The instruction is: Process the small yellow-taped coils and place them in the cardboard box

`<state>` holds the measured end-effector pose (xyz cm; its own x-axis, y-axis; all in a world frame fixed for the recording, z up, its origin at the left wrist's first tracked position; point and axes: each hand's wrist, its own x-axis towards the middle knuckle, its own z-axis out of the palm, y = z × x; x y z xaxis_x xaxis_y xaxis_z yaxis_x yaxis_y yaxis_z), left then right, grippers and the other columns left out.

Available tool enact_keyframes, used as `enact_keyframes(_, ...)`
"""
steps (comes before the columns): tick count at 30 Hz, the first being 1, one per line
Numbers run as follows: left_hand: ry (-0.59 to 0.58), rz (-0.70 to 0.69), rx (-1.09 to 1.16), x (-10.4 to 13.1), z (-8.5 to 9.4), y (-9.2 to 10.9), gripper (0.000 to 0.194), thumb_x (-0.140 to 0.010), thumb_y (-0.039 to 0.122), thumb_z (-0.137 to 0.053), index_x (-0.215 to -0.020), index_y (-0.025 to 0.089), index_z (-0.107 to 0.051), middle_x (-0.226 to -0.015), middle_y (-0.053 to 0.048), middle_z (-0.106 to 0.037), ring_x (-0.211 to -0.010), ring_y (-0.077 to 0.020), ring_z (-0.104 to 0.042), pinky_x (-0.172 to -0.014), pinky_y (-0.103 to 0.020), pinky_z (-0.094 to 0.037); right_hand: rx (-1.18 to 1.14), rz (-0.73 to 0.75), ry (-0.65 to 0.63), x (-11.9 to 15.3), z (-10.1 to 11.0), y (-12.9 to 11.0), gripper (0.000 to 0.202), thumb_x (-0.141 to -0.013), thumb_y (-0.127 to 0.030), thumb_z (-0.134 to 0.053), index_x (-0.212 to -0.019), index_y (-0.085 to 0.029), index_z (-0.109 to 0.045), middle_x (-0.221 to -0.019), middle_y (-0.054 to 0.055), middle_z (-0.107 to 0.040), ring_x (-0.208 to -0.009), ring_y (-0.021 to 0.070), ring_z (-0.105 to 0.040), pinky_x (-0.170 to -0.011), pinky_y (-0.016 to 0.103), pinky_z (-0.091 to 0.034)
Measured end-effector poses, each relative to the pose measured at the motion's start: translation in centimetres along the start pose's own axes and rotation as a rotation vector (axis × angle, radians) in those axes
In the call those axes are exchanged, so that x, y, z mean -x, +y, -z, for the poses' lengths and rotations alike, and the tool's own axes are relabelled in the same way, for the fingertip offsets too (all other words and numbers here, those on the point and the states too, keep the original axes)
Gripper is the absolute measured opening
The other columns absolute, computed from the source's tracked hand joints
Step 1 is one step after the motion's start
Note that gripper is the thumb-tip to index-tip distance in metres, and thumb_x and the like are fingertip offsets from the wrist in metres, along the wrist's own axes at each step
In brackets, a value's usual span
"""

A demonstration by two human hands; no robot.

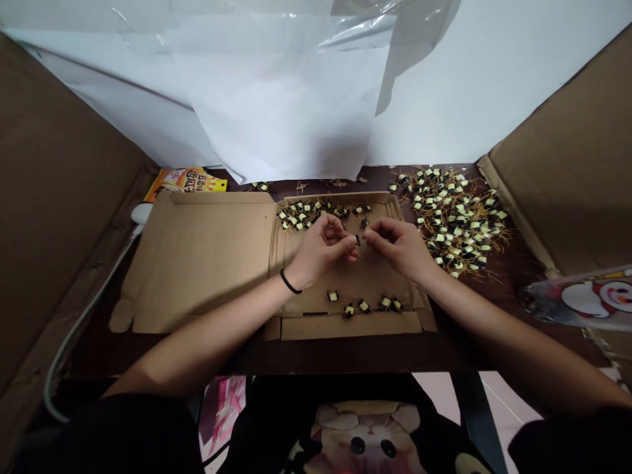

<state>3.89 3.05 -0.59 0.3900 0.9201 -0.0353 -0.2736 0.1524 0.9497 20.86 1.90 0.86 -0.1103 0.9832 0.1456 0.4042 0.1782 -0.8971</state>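
My left hand (328,247), with a black band at the wrist, pinches a small black component (357,240) between thumb and fingertips. Just to its right, my right hand (395,242) is closed in a pinch; whatever lies between those fingertips is too small to make out. Both hands are over the tray half of an opened cardboard box (306,328). Behind them, along the tray's back edge, lies a cluster of small black parts with pale yellow tops (301,215). Several similar parts (364,306) rest near the tray's front edge.
A large pile of the same parts with thin orange wires (459,220) covers the table at the right. The box's flat lid (207,257) extends left. A yellow packet (190,180), white cable (89,309) and printed plastic bag (587,297) lie around. Cardboard walls stand at both sides.
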Motion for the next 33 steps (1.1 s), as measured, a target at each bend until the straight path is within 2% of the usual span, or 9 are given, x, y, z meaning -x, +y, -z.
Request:
enact_keyframes(4,0.014,0.009,-0.007,0.08,-0.05,0.18,0.040,-0.070,0.026,-0.076,-0.084,0.018,-0.039,-0.069,0.006,-0.058,-0.056,-0.0077,-0.063,-0.054,-0.021,-0.055,0.037,0.064,-0.008,0.16,0.25,-0.01,0.020,-0.082,-0.034,-0.056,-0.085,-0.017,-0.067,-0.073,0.002,-0.066,-0.060,0.0111,-0.055,-0.054,0.023,-0.040)
enact_keyframes(7,0.017,0.012,-0.010,0.08,-0.10,0.23,0.040,-0.071,0.025,-0.076,-0.084,0.018,-0.039,-0.068,0.006,-0.057,-0.056,-0.0077,-0.063,-0.055,-0.021,-0.055,0.088,0.140,0.002,0.35,0.23,-0.11,0.019,-0.082,-0.033,-0.060,-0.091,-0.019,-0.069,-0.085,0.004,-0.070,-0.069,0.0135,-0.061,-0.059,0.024,-0.044)
enact_keyframes(12,0.044,0.024,0.003,0.07,-0.13,0.26,0.038,-0.072,0.022,-0.075,-0.084,0.018,-0.039,-0.069,0.006,-0.057,-0.055,-0.0074,-0.062,-0.057,-0.023,-0.055,0.245,0.277,0.036,0.47,0.24,-0.31,0.013,-0.084,-0.027,-0.060,-0.078,-0.020,-0.069,-0.075,0.003,-0.068,-0.062,0.0123,-0.056,-0.057,0.025,-0.042)
enact_keyframes(16,0.058,0.031,0.001,0.09,-0.17,0.34,0.035,-0.073,0.018,-0.073,-0.084,0.018,-0.040,-0.069,0.007,-0.056,-0.055,-0.0072,-0.062,-0.057,-0.023,-0.055,0.253,0.293,0.027,0.46,0.40,-0.40,0.012,-0.083,-0.025,-0.061,-0.075,-0.019,-0.068,-0.072,0.002,-0.067,-0.058,0.0107,-0.054,-0.056,0.025,-0.041)
enact_keyframes(19,0.060,0.028,0.008,0.08,-0.18,0.36,0.032,-0.073,0.016,-0.071,-0.083,0.017,-0.040,-0.068,0.007,-0.055,-0.054,-0.0069,-0.061,-0.056,-0.022,-0.054,0.232,0.265,0.028,0.45,0.40,-0.34,0.013,-0.082,-0.026,-0.062,-0.072,-0.018,-0.067,-0.069,0.001,-0.066,-0.059,0.0108,-0.054,-0.055,0.024,-0.040)
enact_keyframes(25,0.036,0.004,0.019,0.06,-0.10,0.30,0.034,-0.071,0.018,-0.073,-0.084,0.017,-0.041,-0.069,0.006,-0.056,-0.055,-0.0078,-0.063,-0.059,-0.023,-0.054,0.090,0.074,-0.039,0.27,0.21,-0.11,0.017,-0.079,-0.033,-0.061,-0.072,-0.017,-0.064,-0.069,0.001,-0.064,-0.066,0.0128,-0.057,-0.059,0.024,-0.040)
enact_keyframes(33,-0.009,0.028,-0.038,0.04,-0.12,0.24,0.037,-0.071,0.021,-0.074,-0.083,0.018,-0.038,-0.065,0.007,-0.058,-0.056,-0.0086,-0.064,-0.058,-0.022,-0.053,-0.124,-0.068,-0.097,0.45,0.01,-0.38,0.025,-0.075,-0.039,-0.062,-0.067,-0.016,-0.057,-0.058,-0.003,-0.049,-0.053,0.0079,-0.039,-0.052,0.023,-0.030)
